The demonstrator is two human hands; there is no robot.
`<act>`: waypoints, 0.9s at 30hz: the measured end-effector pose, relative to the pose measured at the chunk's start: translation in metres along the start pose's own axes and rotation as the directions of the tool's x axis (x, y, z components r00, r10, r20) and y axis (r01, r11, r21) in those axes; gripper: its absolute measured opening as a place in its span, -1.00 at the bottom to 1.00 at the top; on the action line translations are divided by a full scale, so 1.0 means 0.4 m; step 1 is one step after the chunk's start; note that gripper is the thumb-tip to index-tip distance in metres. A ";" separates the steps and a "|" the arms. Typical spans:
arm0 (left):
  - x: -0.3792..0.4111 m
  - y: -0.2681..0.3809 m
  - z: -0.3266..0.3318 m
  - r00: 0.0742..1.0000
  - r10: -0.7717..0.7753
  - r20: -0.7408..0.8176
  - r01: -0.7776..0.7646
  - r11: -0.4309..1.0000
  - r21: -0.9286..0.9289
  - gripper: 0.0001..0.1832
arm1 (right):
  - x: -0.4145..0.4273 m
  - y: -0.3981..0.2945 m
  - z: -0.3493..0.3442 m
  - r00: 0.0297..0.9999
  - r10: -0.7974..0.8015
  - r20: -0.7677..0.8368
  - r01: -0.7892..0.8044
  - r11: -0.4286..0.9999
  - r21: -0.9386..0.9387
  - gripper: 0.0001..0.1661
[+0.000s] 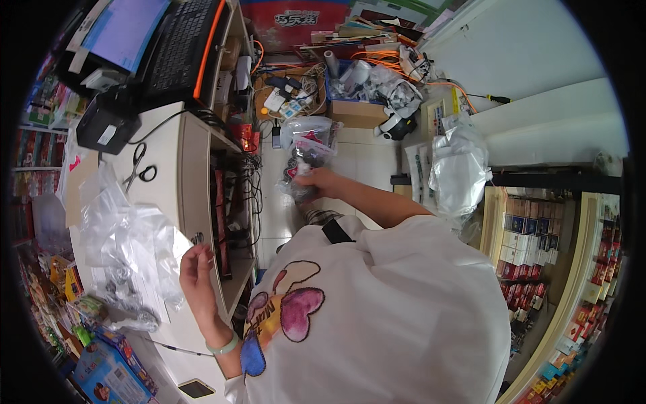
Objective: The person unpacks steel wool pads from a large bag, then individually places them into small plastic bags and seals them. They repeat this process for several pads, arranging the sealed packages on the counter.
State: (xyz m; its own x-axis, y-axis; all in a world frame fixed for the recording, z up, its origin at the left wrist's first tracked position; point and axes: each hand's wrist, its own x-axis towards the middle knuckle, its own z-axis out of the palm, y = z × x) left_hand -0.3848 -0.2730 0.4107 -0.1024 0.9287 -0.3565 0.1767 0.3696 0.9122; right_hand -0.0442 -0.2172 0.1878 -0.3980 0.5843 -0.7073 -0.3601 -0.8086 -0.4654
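Note:
My right hand grips a clear plastic bag above the floor tiles. Dark round items and some pink-red pieces show through the film, but I cannot tell what they are. Another clear bag with pink print is just beyond it. At the counter's edge, my left hand hangs with loosely curled fingers and nothing visible in them; a pale green bangle circles that wrist. Beside it, crumpled clear plastic bags spread over the white counter. Black-handled scissors rest farther up the counter.
A keyboard and monitor stand at upper left. Loose cables hang by the open cabinet. Ahead are power strips and a blue crate of plastic packaging. A phone lies on the counter; shelved packs line the right.

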 end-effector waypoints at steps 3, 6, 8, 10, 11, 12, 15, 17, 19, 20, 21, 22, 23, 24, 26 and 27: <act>0.004 -0.012 -0.009 0.994 -0.057 -0.095 0.060 0.997 0.039 -0.76 | 0.030 -0.037 -0.163 0.936 -0.056 -0.347 0.118 0.980 0.159 -0.61; 0.005 -0.030 -0.010 0.987 -0.081 -0.142 0.088 0.995 0.050 -0.75 | 0.095 -0.169 -0.411 0.883 -0.286 -0.373 0.427 0.820 0.382 -0.51; -0.007 -0.036 -0.001 0.976 -0.081 -0.202 0.090 0.995 0.037 -0.76 | 0.084 -0.294 -0.438 0.790 -0.221 -0.571 0.517 0.740 0.430 -0.45; -0.019 -0.043 -0.007 0.961 -0.058 -0.269 0.068 0.997 0.026 -0.78 | 0.092 -0.341 -0.442 0.629 -0.147 -0.764 0.465 0.858 0.218 -0.51; -0.022 -0.059 -0.017 0.948 -0.038 -0.315 0.044 0.999 0.011 -0.78 | 0.139 -0.324 -0.504 0.595 -0.277 -0.754 0.402 0.915 -0.019 -0.59; -0.023 -0.080 -0.038 0.929 -0.020 -0.369 0.015 1.000 -0.017 -0.79 | 0.175 -0.291 -0.631 0.749 -0.398 -0.530 0.398 0.909 -0.120 -0.69; -0.053 -0.110 -0.079 0.740 0.152 -0.656 -0.090 0.988 0.128 -0.82 | 0.210 -0.246 -0.462 0.848 -0.432 -0.306 0.167 0.767 -0.620 -0.74; -0.071 -0.078 -0.123 0.509 0.358 -0.782 -0.063 0.922 0.381 -0.77 | 0.172 -0.201 -0.313 0.895 -0.327 -0.303 0.080 0.787 -0.612 -0.79; -0.117 -0.067 -0.192 0.313 0.490 -0.813 0.051 0.847 0.530 -0.69 | 0.206 -0.126 -0.311 0.943 -0.226 -0.245 0.009 0.753 -0.659 -0.89; -0.137 -0.059 -0.217 0.258 0.559 -0.788 0.153 0.782 0.604 -0.64 | 0.192 -0.114 -0.248 0.938 -0.201 -0.282 -0.067 0.695 -0.716 -0.78; -0.160 -0.064 -0.242 0.212 0.577 -0.789 0.191 0.767 0.613 -0.60 | 0.193 -0.097 -0.213 0.942 -0.192 -0.274 -0.111 0.595 -0.796 -0.73; -0.167 -0.079 -0.276 0.172 0.612 -0.772 0.258 0.728 0.635 -0.57 | 0.193 -0.094 -0.190 0.937 -0.204 -0.284 -0.153 0.491 -0.858 -0.68; -0.174 -0.094 -0.312 0.141 0.648 -0.749 0.324 0.685 0.653 -0.55 | 0.207 -0.089 -0.157 0.951 -0.183 -0.250 -0.150 0.435 -0.888 -0.67; -0.170 -0.101 -0.333 0.148 0.636 -0.758 0.339 0.687 0.643 -0.53 | 0.206 -0.093 -0.141 0.958 -0.170 -0.233 -0.153 0.384 -0.911 -0.66; -0.162 -0.111 -0.371 0.171 0.614 -0.770 0.361 0.688 0.629 -0.50 | 0.211 -0.107 -0.108 0.975 -0.116 -0.187 -0.145 0.302 -0.942 -0.61; -0.149 -0.124 -0.385 0.218 0.602 -0.768 0.315 0.702 0.639 -0.49 | 0.210 -0.118 -0.084 0.972 -0.131 -0.193 -0.144 0.309 -0.940 -0.62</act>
State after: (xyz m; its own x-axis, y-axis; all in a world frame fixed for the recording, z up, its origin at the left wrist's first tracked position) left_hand -0.5381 -0.3516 0.4176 -0.6680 0.4014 0.6266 0.7174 0.5712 0.3989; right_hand -0.0324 -0.1324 0.1325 -0.1774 0.6609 -0.7292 0.7392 -0.3997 -0.5420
